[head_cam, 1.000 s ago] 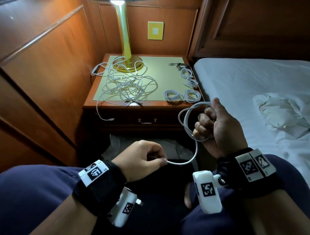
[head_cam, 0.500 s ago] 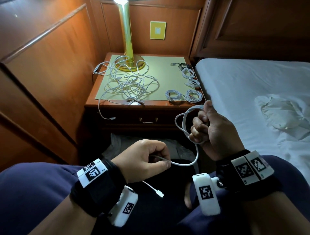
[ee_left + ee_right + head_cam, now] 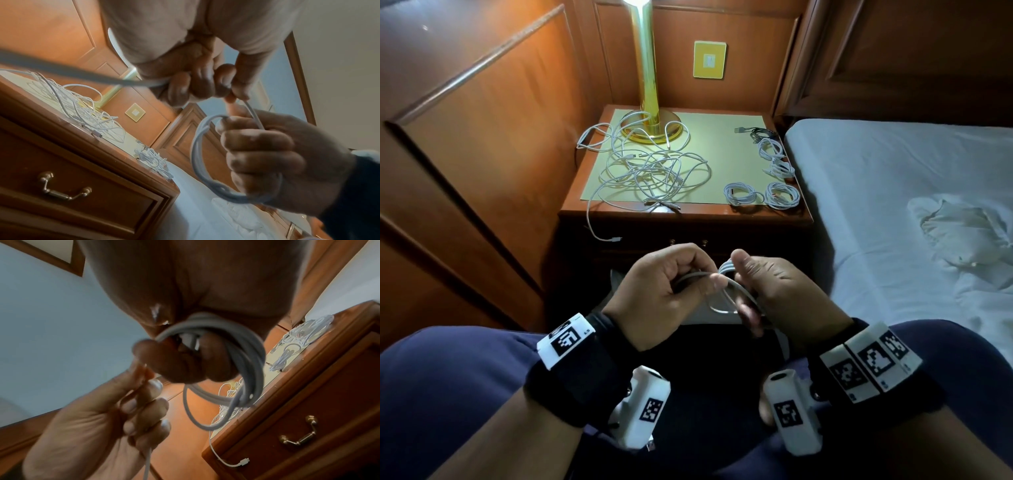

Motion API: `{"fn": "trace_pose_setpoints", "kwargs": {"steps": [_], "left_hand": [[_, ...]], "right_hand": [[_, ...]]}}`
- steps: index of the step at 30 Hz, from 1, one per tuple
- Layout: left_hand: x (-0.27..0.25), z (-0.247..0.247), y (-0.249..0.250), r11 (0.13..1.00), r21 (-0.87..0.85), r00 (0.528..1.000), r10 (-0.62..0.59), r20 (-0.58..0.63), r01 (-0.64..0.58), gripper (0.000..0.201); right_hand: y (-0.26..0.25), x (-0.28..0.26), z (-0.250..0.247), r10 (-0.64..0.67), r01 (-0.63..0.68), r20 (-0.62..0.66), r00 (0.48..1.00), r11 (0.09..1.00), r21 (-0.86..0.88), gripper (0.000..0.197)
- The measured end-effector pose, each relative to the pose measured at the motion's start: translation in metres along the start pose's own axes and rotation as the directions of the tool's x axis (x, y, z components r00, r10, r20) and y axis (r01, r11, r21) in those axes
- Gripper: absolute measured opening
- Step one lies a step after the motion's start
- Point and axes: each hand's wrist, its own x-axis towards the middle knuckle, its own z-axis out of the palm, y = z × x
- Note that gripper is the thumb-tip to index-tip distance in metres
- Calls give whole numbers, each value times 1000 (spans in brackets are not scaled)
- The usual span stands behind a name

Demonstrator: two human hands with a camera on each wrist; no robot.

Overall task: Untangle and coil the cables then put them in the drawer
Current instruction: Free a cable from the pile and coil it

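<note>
Right hand (image 3: 774,291) fingers clamped on cable (image 3: 242,356) coil; left hand (image 3: 667,291) fingers pinch its free strand.

Smooth, matt white plastic sheath on cable (image 3: 726,274); same on tangled cables (image 3: 650,174) and coiled bundles (image 3: 780,195). Varnished reddish wood, semi-gloss, on nightstand (image 3: 688,219), wall panelling (image 3: 493,137) and drawer (image 3: 86,191). Dull brass-look metal drawer handle (image 3: 61,193). Mirror-bright gold metal lamp (image 3: 645,75). Matt pale-yellow mat (image 3: 719,161). Creased white cloth bedsheet (image 3: 893,192). Matt black fabric wrist straps (image 3: 585,370).
</note>
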Motion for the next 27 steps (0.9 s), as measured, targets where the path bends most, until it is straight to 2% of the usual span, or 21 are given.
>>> {"fn": "trace_pose_setpoints", "kwargs": {"steps": [3,6,9,12,14,17,21,24,27], "left_hand": [[2,-5,-2,999,37,998,11,-69,-8,18],[3,-7,-3,994,104,991,51,-121,-38,12],[5,-8,-5,993,113,986,47,-158,-30,8],[5,-5,-7,995,97,985,9,-175,8,8],[5,-2,-11,996,83,983,-25,-180,41,11],[6,-1,-22,991,53,974,-111,-195,124,16],[1,3,-40,968,174,979,-163,-123,183,16],[-2,5,-49,923,313,973,-189,-134,222,15],[-2,3,-48,912,338,967,-177,-183,231,14]], "right_hand": [[0,2,1,70,-72,40,997,995,63,52],[-2,2,0,154,-159,46,987,975,157,45],[-4,-1,2,195,-201,60,979,972,120,49],[-9,-3,2,214,-232,109,971,952,200,53],[-12,-4,1,192,-215,106,976,929,300,50],[-15,-5,-3,167,-160,29,986,860,485,46],[-18,-4,-13,163,-68,-70,984,711,700,51],[-18,-4,-23,171,3,-150,974,648,761,53],[-18,-7,-32,180,47,-198,964,613,788,50]]}}
